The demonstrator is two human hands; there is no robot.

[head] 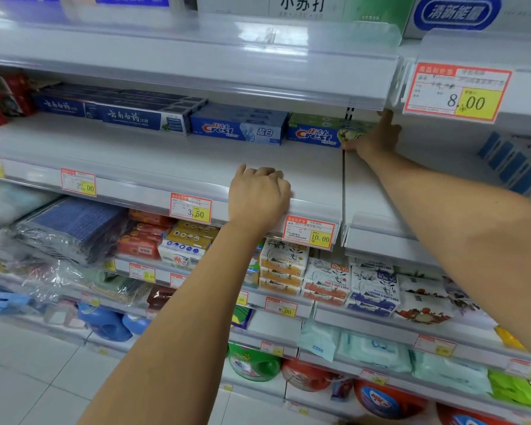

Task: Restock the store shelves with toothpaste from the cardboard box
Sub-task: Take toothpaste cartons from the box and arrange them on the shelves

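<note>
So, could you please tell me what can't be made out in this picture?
Head view:
- Cardboard box: outside the frame.
- Right hand: grip on the green Crest box hidden behind the hand itself.
- Left hand: curled fingers hide whether it holds anything.
- Price tag small print: blurred.

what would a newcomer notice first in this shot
The right hand reaches across a half-bare shelf and touches the end of a green toothpaste box at the back. The left hand rests with curled fingers on the shelf's front edge. Up on the right hangs a big red and yellow price tag reading 8.00.
</note>
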